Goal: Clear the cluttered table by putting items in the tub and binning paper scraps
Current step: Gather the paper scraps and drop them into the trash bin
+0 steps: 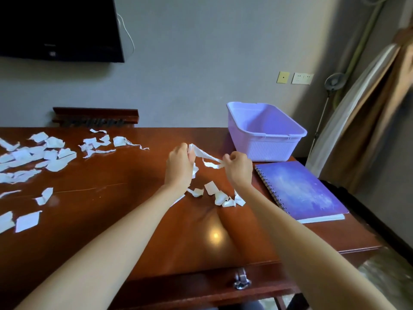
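Note:
Above the middle of the brown wooden table [125,220], my left hand [178,167] and my right hand [238,168] both grip one white paper strip [206,155] stretched between them. Several torn white scraps [223,196] lie on the table just below my hands. A larger spread of paper scraps [38,155] covers the table's left side. The lilac plastic tub [268,143] stands empty at the back right. A purple spiral notebook [301,191] lies flat in front of the tub, right of my right hand.
A dark television [58,27] hangs on the wall at upper left. A low wooden rack [95,117] sits at the table's back edge. A drawer handle [241,281] shows at the front. A curtain [368,121] and a standing fan [334,81] are at right.

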The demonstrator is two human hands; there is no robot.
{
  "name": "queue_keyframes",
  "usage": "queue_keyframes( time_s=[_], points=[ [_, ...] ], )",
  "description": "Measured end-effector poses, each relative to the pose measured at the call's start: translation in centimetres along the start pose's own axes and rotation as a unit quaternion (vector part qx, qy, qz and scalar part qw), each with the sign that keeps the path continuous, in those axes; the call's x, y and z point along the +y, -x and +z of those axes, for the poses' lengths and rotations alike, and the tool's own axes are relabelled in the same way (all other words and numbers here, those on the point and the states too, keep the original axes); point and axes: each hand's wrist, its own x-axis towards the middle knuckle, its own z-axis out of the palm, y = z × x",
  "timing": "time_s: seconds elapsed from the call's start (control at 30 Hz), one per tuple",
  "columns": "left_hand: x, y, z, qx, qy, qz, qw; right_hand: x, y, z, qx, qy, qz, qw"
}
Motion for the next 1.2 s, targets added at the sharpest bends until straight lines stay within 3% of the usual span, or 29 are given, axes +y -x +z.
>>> queue_keyframes(
  time_s=[0.27,0.57,0.8,0.97,1.1,1.2],
  points=[
    [4.4,1.7,-1.5,0.015,0.107,0.010,0.994,-0.4,0.5,-2.7,0.040,-0.126,0.044,0.990],
    [13.7,10.3,0.3,-0.047,0.249,0.058,0.966,4.9,5.2,-12.9,0.155,-0.235,0.112,0.953],
    [19.5,23.2,4.1,-0.197,0.321,0.083,0.923,14.3,14.7,-21.9,0.235,-0.231,0.197,0.923],
    [19.2,32.6,9.5,-0.361,0.288,0.045,0.886,23.2,21.9,-24.7,0.230,-0.193,0.299,0.906],
    [17.3,38.1,14.0,-0.479,0.214,-0.073,0.848,29.4,25.4,-22.7,0.162,-0.192,0.422,0.871],
    [15.4,40.6,17.2,-0.506,0.147,-0.171,0.833,33.7,26.9,-19.8,0.140,-0.229,0.520,0.811]
  ],
)
